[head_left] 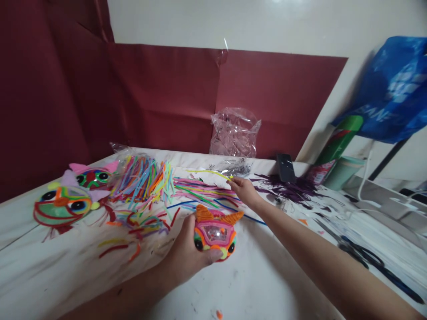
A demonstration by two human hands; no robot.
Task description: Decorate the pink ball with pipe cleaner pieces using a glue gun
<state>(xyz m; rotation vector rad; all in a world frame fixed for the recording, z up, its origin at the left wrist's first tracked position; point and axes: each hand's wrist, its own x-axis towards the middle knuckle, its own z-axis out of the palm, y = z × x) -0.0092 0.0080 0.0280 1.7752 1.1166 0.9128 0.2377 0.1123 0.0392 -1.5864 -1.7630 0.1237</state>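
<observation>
My left hand (pixel 187 255) is closed around a small animal-face craft (pixel 216 235) made of pipe cleaners, with orange ears, black eyes and a clear shiny panel in its forehead. It is held just above the white table, the thumb over its lower front. Farther off, my right hand (pixel 245 191) pinches one end of a yellow pipe cleaner (pixel 208 172), which stretches out to the left. Below that hand lie pink, green and blue pipe cleaners (pixel 203 190). Two finished-looking animal faces, a green one (pixel 62 204) and a pink-eared one (pixel 95 177), stand at the left.
A heap of multicoloured pipe cleaners (pixel 143 182) lies left of centre, with cut pieces (pixel 143 224) in front. Dark purple strands (pixel 296 191) and a phone (pixel 286 167) are at the right back. Scissors (pixel 363 255) lie at the right. A clear plastic bag (pixel 235 133) leans behind.
</observation>
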